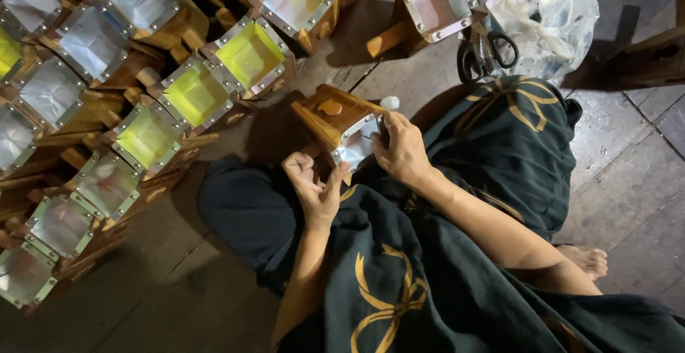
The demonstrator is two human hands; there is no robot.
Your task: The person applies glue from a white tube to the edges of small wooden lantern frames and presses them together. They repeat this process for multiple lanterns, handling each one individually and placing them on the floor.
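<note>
Grey plank floor (628,160), dim light, person seated on it in dark cloth with gold bow prints (457,267).

Wooden box (342,121): brown, metal-framed opening with a pale panel, tilted, held over the lap between both hands.

Left hand (312,185): fingers curled together into a loose fist, thumb touching the box's lower corner.

Right hand (403,146): fingers bent and pressed on the metal frame at the box's right edge.

Rows of like boxes (143,103): stacked at left, panels silvery or yellow.

Single box (435,0): near the top, apart.

Scissors (485,53): black handles, just beside a clear plastic bag (549,11).
</note>
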